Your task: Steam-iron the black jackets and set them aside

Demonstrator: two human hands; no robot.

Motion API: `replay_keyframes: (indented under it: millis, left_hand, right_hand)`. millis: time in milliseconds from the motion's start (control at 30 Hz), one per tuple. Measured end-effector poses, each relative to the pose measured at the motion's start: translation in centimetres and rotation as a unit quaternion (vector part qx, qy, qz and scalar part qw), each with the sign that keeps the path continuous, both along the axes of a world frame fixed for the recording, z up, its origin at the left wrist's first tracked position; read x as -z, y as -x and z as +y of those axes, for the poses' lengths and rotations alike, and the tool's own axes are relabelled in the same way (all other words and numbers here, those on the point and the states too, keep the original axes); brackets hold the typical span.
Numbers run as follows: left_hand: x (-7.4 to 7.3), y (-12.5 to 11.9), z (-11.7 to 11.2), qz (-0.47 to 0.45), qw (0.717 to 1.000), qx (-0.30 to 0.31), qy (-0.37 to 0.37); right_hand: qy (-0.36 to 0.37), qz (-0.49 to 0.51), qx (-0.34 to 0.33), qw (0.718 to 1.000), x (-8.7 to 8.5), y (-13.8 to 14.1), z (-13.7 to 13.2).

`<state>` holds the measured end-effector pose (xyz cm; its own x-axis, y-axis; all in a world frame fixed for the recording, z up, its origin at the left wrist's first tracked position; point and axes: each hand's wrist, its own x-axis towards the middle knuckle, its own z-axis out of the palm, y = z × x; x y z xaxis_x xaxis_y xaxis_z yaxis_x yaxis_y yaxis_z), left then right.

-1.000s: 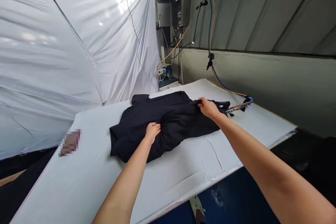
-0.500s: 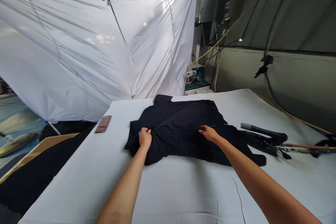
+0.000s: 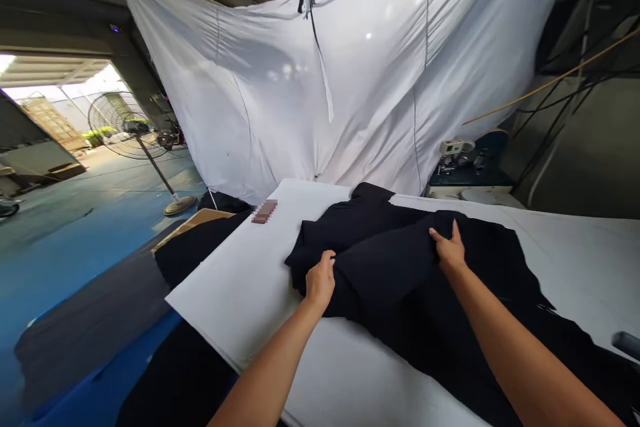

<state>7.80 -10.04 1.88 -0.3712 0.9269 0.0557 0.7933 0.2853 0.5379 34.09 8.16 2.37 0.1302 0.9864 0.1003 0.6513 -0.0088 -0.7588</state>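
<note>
A black garment (image 3: 395, 267) lies spread and partly folded across the white-covered table, running off toward the lower right. At its left part, my left hand (image 3: 321, 281) pinches the cloth between thumb and fingers. Farther right, my right hand (image 3: 450, 250) has its thumb and forefinger at the upper edge of a raised fold, gripping the cloth. That fold stretches between the two hands. A short flap (image 3: 373, 193) of the garment sticks out at the far side. Part of the cloth is hidden beneath my right forearm.
A blurred reddish-brown object (image 3: 265, 211) rests on the white table (image 3: 260, 260) at left. Behind hangs a white sheet (image 3: 350, 93). Dark cloth (image 3: 200, 250) lies beside the table's left edge, and a standing fan (image 3: 135, 127) is beyond. A dark handle (image 3: 625, 345) shows at right.
My view has swung left, bringing in the fan and floor. My right hand has moved to the garment's far part, and a fold of cloth is now lifted between my hands.
</note>
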Motion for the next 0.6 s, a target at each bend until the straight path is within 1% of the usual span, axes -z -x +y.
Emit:
replay_keyframes:
  millis: [33, 67, 100, 133, 167, 200, 233, 267, 300, 333, 367, 400, 433, 500, 533, 567, 600]
  left_hand:
    - [-0.5, 0.2, 0.4, 0.009, 0.999, -0.040, 0.022]
    - [-1.0, 0.3, 0.9, 0.016, 0.996, -0.076, 0.048]
    - [-1.3, 0.1, 1.4, 0.023, 0.993, -0.096, 0.065]
    - [-1.6, -0.3, 1.8, 0.031, 0.993, -0.092, 0.062]
    - [-1.7, -0.9, 2.1, 0.042, 0.997, -0.062, 0.036]
    - [-1.6, -1.6, 2.4, 0.055, 0.998, -0.007, -0.005]
    - [-1.3, -2.4, 2.5, 0.066, 0.994, 0.067, -0.050]
    - [-0.8, -3.2, 2.5, 0.072, 0.983, 0.149, -0.083]
    - [-0.1, -3.8, 2.4, 0.072, 0.967, 0.223, -0.098]
    - [0.8, -4.3, 2.3, 0.067, 0.953, 0.282, -0.090]
    - [1.8, -4.5, 2.1, 0.060, 0.942, 0.324, -0.063]
    - [2.9, -4.6, 2.0, 0.051, 0.935, 0.350, -0.023]
    - [3.9, -4.5, 2.0, 0.045, 0.930, 0.364, 0.023]
    - [5.3, -4.0, 2.4, 0.037, 0.918, 0.379, 0.110]
    - [5.4, -3.7, 2.9, 0.033, 0.909, 0.391, 0.142]
    - [5.2, -3.4, 3.7, 0.027, 0.897, 0.409, 0.164]
    - [4.7, -3.1, 4.7, 0.021, 0.887, 0.426, 0.174]
  right_hand:
    - [-0.018, 0.007, 0.011, 1.000, -0.8, 0.0, 0.5]
    - [-0.017, 0.005, 0.028, 0.999, -1.4, 0.0, 0.8]
    - [0.007, -0.007, 0.054, 0.999, -1.9, 0.1, 0.9]
    - [0.047, -0.032, 0.082, 0.995, -2.2, 0.3, 0.7]
    - [0.086, -0.070, 0.106, 0.988, -2.2, 0.6, 0.4]
    - [0.107, -0.115, 0.117, 0.981, -2.1, 1.1, -0.1]
    - [0.101, -0.165, 0.108, 0.975, -1.7, 1.6, -0.6]
    - [0.072, -0.216, 0.082, 0.970, -1.1, 2.2, -1.1]
    - [0.036, -0.266, 0.043, 0.962, -0.4, 2.7, -1.5]
    - [0.007, -0.310, 0.005, 0.951, 0.3, 3.2, -1.9]
    - [-0.008, -0.345, -0.024, 0.938, 1.1, 3.6, -2.0]
    - [-0.011, -0.370, -0.040, 0.928, 1.9, 3.9, -2.1]
    - [-0.002, -0.386, -0.045, 0.921, 2.6, 4.1, -1.9]
    - [0.054, -0.398, -0.047, 0.914, 3.7, 4.0, -1.2]
    - [0.103, -0.397, -0.048, 0.911, 4.1, 3.9, -0.6]
    - [0.160, -0.393, -0.050, 0.904, 4.2, 3.9, 0.0]
    - [0.215, -0.392, -0.051, 0.893, 4.2, 3.9, 0.8]
